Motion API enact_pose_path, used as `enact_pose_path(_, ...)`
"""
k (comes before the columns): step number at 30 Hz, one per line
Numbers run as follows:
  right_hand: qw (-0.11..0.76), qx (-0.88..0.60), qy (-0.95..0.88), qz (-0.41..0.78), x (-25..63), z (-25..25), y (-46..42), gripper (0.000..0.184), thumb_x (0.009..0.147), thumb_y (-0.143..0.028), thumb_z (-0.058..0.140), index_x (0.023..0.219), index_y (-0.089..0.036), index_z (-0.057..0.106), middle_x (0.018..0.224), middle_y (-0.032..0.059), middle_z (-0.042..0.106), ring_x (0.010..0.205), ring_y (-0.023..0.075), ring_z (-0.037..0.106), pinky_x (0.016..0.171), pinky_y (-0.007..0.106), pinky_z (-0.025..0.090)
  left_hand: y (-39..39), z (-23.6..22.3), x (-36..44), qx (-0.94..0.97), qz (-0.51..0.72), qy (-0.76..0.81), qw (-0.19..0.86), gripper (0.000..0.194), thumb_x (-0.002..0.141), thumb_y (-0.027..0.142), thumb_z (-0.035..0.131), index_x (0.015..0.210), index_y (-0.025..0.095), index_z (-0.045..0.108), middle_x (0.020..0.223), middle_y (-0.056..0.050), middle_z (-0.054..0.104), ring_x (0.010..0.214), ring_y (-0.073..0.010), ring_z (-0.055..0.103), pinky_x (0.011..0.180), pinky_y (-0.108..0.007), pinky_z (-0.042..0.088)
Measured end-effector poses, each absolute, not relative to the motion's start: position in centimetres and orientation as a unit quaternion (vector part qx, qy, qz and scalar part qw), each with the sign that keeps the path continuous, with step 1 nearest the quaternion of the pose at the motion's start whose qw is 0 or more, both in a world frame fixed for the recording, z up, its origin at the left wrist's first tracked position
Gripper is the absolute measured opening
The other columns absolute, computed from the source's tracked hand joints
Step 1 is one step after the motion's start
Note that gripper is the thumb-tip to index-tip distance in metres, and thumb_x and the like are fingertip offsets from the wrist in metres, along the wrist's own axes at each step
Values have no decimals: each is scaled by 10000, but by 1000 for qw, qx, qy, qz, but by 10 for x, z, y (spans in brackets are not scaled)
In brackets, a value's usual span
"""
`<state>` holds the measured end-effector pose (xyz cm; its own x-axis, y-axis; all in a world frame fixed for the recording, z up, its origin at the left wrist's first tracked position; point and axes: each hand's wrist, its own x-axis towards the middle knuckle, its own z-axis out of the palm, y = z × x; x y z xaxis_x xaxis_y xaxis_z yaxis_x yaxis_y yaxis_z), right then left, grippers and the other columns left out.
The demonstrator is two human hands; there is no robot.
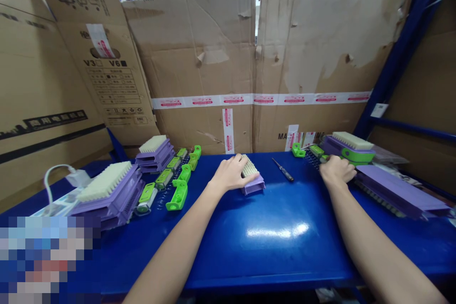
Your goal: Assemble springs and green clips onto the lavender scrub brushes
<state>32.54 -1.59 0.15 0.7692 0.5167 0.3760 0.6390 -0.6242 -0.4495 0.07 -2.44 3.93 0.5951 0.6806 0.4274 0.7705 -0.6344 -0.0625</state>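
Observation:
My left hand (233,175) is wrapped over a small purple plastic housing (254,185) with a cream ridged pad (250,166) on top, resting on the blue table. At the right, my right hand (337,170) is closed, fingers curled down; whatever they hold, if anything, is hidden. It is beside a green-and-clear part (316,151) and the stack of purple housings (329,145), which has a cream pad (352,140) on top and a bright green piece (359,156) at its front. Between my hands lies a screwdriver (283,170) with a dark handle.
Purple housings (117,199) with cream pads, springs (163,194) and several green brackets (178,194) line the left. Another green bracket (298,150) stands at the back; a long purple housing (402,190) lies right. Cardboard (199,71) walls the back. A white cable (46,180) is far left.

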Motion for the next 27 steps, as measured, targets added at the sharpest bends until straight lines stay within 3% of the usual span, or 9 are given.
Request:
enact_pose_path(11, 380, -733, -495, -271, 278, 24, -12, 330, 841, -246, 419, 979, -121, 692, 1044, 159, 603, 941, 277, 455, 803, 369, 385, -24, 38, 2, -875, -163, -435, 133, 565, 795, 668, 406, 1091, 196, 502, 1073, -95, 562, 958, -258, 599, 725, -337, 472)
enact_pose_path(21, 208, -774, -581, -139, 263, 7, -7, 325, 840, -246, 444, 1082, -168, 645, 1051, 136, 605, 987, 275, 492, 792, 326, 401, -19, 35, 3, -850, -153, -484, 138, 553, 835, 622, 370, 1142, 177, 484, 1132, -121, 546, 983, -286, 602, 725, -354, 481)
enact_pose_path(27, 149, -799, -570, -122, 259, 9, -10, 451, 809, -284, 465, 1240, -166, 527, 1141, 185, 526, 1055, 325, 472, 816, 436, 398, -19, 35, 2, -846, -139, -497, 130, 556, 843, 617, 355, 1155, 172, 472, 1153, -130, 527, 988, -289, 603, 731, -361, 488)
